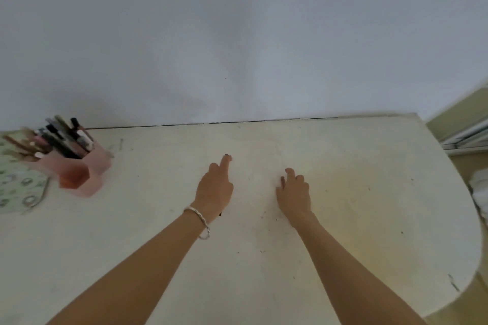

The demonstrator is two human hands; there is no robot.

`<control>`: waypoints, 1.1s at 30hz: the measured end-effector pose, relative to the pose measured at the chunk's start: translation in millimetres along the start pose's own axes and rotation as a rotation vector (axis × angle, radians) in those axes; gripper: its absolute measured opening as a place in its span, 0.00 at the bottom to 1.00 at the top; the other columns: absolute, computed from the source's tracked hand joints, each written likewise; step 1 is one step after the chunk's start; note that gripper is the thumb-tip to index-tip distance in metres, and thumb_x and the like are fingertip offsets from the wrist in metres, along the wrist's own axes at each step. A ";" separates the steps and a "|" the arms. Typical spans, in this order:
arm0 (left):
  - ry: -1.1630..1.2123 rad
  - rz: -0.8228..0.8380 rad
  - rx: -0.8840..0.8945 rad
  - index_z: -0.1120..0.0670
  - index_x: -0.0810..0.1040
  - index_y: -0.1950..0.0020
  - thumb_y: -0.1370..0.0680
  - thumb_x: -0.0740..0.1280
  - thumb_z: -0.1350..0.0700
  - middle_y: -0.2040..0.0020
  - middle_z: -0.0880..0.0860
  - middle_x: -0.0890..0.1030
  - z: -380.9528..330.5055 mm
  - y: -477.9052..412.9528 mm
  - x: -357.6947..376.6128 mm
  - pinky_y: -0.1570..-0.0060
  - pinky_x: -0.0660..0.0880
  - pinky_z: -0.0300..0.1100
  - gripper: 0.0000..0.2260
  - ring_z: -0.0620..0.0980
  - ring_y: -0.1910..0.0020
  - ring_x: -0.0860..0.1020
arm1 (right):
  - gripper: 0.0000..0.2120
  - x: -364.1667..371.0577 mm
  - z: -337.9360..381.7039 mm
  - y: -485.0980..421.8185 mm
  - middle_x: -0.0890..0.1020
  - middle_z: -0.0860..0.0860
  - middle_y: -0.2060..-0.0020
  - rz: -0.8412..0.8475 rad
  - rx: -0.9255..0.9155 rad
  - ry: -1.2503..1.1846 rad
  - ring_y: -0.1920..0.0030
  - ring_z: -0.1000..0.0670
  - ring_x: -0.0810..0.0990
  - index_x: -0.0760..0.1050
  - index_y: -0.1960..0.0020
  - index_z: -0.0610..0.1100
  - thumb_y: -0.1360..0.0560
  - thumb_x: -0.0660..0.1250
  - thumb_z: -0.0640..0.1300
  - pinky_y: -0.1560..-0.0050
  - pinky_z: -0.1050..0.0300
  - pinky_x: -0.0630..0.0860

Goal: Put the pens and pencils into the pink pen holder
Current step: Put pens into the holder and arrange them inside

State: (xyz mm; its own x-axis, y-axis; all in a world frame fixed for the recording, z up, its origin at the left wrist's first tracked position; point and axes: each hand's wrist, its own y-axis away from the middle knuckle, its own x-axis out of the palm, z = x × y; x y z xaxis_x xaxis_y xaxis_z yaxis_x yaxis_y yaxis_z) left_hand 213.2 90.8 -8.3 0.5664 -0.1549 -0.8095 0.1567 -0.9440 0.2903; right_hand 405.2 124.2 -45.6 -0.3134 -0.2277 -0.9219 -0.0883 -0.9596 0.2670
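As far as the desk shows, the job looks finished or all but finished. At the far left corner of the pale table (330, 166) stands the pink pen holder (79, 174), just in front of the wall, and it is crowded with pens and pencils (63, 140) that lean in a bundle toward the left and the back. No loose pen or pencil can be made out anywhere on the bare top; only small dark specks and scuffs mark it, and they are too small to be taken for writing tools.

A patterned cloth (18, 185) lies along the left edge beside the holder, partly out of view, so whether something still hides there cannot be told.

Both hands hover or rest near the middle of the table, well apart from the holder. Neither grips anything: the left hand (215, 187), with a silver bracelet (199, 221) at the wrist, has its fingers loosely curled and its forefinger stretched toward the far edge. The right hand (294, 192) lies palm down with fingers bent and nothing under them that shows.

My judgement: nothing is left to collect, unless a stray piece lies outside the view.
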 end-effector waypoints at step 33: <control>-0.246 -0.887 -0.017 0.52 0.82 0.48 0.27 0.74 0.52 0.37 0.53 0.78 227.1 18.8 -197.9 0.34 0.63 0.53 0.10 0.56 0.32 0.72 | 0.16 12.3 355.6 70.8 0.76 0.54 0.51 -0.200 -0.852 -0.933 0.52 0.57 0.78 0.71 0.37 0.49 0.22 0.63 0.35 0.50 0.69 0.75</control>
State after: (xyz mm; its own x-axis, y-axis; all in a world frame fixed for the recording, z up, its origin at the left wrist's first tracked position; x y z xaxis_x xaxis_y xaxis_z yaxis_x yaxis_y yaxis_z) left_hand -79.7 37.6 41.4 0.0448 0.5646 -0.8241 0.4640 -0.7423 -0.4834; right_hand 58.8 112.2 61.7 -0.9372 -0.1980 -0.2871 0.3120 -0.8442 -0.4360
